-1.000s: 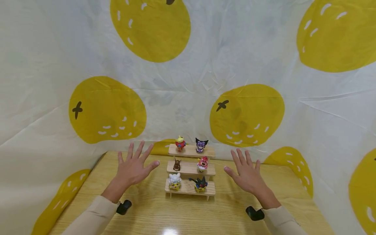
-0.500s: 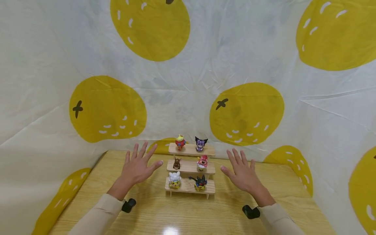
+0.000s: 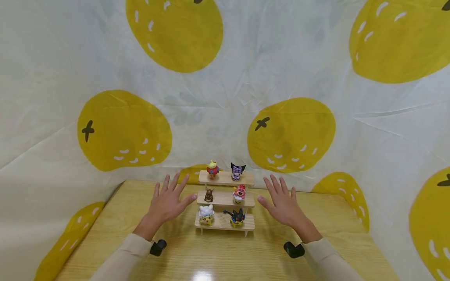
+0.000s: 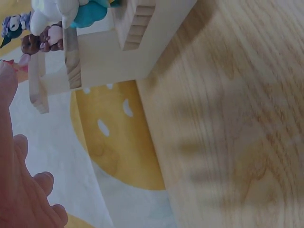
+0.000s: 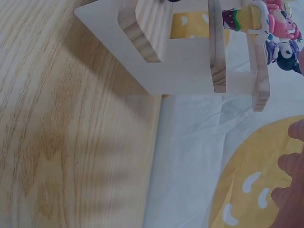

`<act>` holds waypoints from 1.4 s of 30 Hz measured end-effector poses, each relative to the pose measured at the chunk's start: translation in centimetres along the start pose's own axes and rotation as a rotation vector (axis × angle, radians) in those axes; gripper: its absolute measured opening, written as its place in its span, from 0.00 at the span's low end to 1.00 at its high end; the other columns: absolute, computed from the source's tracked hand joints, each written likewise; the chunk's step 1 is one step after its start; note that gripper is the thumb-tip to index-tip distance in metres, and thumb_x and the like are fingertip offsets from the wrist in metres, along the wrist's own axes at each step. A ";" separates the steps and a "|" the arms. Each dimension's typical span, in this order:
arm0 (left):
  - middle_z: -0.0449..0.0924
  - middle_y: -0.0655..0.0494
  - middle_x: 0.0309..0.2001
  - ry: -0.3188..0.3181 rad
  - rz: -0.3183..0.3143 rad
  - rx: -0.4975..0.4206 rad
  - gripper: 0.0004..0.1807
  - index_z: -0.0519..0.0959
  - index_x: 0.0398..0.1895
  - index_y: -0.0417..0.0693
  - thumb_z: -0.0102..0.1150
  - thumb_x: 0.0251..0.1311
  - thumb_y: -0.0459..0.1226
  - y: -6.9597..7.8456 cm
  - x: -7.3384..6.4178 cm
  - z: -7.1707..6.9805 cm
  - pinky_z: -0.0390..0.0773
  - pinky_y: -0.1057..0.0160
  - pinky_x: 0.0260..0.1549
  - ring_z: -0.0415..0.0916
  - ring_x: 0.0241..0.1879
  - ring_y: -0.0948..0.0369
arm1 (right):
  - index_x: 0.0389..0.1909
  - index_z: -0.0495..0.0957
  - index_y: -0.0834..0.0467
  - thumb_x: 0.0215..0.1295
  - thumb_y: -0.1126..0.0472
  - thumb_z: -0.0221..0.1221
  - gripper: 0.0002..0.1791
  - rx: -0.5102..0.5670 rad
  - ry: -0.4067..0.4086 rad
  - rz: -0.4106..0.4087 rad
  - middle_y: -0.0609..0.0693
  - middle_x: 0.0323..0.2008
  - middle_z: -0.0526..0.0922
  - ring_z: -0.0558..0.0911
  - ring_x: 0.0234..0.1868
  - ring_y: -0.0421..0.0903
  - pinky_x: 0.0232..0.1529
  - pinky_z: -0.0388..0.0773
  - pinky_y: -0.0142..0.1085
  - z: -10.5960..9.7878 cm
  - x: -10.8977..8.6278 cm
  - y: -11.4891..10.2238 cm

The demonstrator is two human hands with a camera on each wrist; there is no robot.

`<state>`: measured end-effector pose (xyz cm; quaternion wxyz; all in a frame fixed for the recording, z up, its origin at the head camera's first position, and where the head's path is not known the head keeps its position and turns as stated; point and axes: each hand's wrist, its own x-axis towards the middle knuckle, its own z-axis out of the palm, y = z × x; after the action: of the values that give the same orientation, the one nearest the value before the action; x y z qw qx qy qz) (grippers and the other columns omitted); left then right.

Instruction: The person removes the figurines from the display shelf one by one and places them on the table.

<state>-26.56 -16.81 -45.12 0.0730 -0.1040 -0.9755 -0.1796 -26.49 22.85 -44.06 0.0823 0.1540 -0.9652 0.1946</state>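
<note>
A three-step wooden display stand point(image 3: 225, 222) holds two small figurines on each step. The top step has a red-and-yellow figurine point(image 3: 212, 170) and a black-and-purple one point(image 3: 237, 171). In the middle sit a brown figurine point(image 3: 209, 194) and a pink-and-red one point(image 3: 239, 194). On the bottom step are a white-hooded figurine point(image 3: 206, 214) and a black-eared one point(image 3: 237, 217). My left hand point(image 3: 170, 203) hovers just left of the stand, fingers spread, holding nothing. To its right my right hand point(image 3: 284, 206) mirrors that pose, also holding nothing.
The stand rests on a wood-grain table point(image 3: 211, 257). A white cloth point(image 3: 211, 128) printed with big yellow fruit hangs behind and along both sides. Black wrist cameras point(image 3: 158, 247) show beside both sleeves.
Both hands have moved inward toward the stand, the left one rightward and the right one leftward. The head view has shifted slightly. The figurines keep their places on the steps.
</note>
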 end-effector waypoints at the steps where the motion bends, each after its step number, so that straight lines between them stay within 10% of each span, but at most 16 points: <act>1: 0.39 0.46 0.86 -0.002 0.002 -0.004 0.47 0.47 0.86 0.63 0.45 0.72 0.69 0.0 0.1 0.1 0.37 0.23 0.77 0.33 0.84 0.36 | 0.85 0.49 0.55 0.79 0.35 0.49 0.45 0.001 -0.001 0.001 0.62 0.85 0.45 0.40 0.84 0.71 0.71 0.33 0.83 -0.1 0.0 0.0; 23: 0.46 0.37 0.84 -0.106 0.023 -0.291 0.47 0.53 0.85 0.52 0.54 0.72 0.63 -0.3 0.9 2.2 0.45 0.22 0.75 0.34 0.83 0.33 | 0.86 0.46 0.53 0.80 0.37 0.48 0.43 0.093 -0.019 -0.012 0.59 0.86 0.43 0.38 0.85 0.68 0.74 0.30 0.80 -0.6 0.9 -1.3; 42: 0.62 0.42 0.80 -0.052 -0.055 -0.597 0.42 0.65 0.80 0.48 0.67 0.68 0.52 -0.1 1.6 3.4 0.63 0.31 0.75 0.56 0.80 0.38 | 0.86 0.46 0.54 0.82 0.38 0.47 0.42 0.171 -0.036 -0.040 0.57 0.86 0.42 0.35 0.86 0.64 0.75 0.26 0.78 -0.6 2.2 -2.6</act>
<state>-28.49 -15.35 -47.98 0.0092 -0.0990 -0.8834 -0.4579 -27.59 20.22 -42.14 0.0553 0.1833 -0.9430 0.2721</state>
